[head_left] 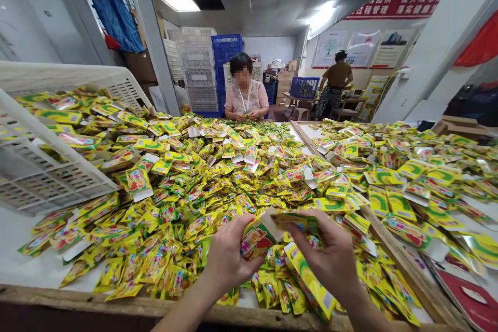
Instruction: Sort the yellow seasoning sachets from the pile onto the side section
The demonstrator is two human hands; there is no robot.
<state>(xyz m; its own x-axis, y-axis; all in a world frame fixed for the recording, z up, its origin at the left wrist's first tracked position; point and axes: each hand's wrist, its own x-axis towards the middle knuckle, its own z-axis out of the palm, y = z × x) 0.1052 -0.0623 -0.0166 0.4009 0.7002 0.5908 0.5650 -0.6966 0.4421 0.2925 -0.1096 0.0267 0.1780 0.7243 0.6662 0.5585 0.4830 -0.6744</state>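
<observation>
A large heap of small yellow-green foil sachets (pixel 167 202) covers the white table in front of me. My left hand (pixel 229 254) grips a colourful sachet (pixel 257 236) with a white tab, low and near the middle of the view. My right hand (pixel 324 251) pinches a yellow-green sachet (pixel 298 222) by its edge, close to the one in my left hand. Both sachets are lifted just above the heap. I cannot tell whether the two are joined. A long sachet (pixel 309 282) lies just under my right hand.
A white plastic crate (pixel 50 161) tilts over the heap at left. A wooden table edge (pixel 116 306) runs along the near side, and a wooden divider (pixel 404 254) runs to the right. A person (pixel 246 91) stands across the table, handling something. Stacked crates (pixel 200 75) and another person (pixel 336 80) stand behind.
</observation>
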